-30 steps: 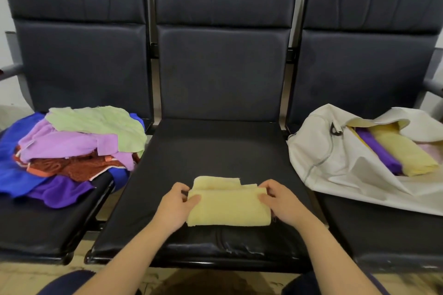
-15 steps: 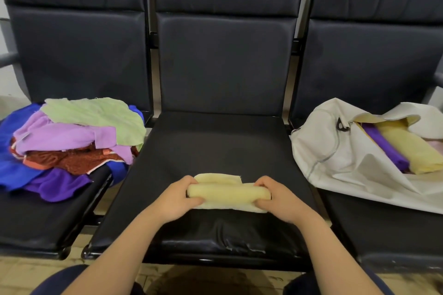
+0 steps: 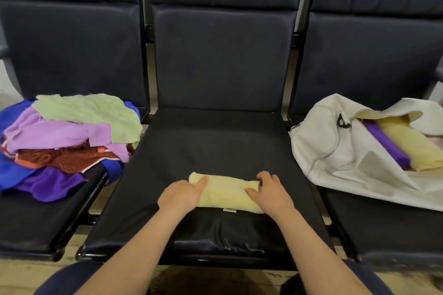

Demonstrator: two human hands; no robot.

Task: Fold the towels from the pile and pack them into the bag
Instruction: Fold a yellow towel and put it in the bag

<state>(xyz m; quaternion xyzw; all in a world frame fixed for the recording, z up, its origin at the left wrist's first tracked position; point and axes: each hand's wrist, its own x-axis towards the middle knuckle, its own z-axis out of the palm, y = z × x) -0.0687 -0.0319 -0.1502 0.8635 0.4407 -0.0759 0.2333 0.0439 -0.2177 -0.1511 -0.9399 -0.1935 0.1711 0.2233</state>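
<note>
Left hand (image 3: 179,195) and right hand (image 3: 271,193) grip both ends of the pale yellow rolled towel (image 3: 226,193).
Long axis runs left–right; the white fabric bag (image 3: 335,151) lies rightward.

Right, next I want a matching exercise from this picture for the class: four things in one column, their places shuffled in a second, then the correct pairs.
Things
1. pile of towels
2. white bag
3. rolled purple towel
4. yellow towel with a tag

Places
A. lying on the right seat
B. on the middle seat
C. on the left seat
D. inside the bag

Pairs: 1-C, 2-A, 3-D, 4-B
</note>
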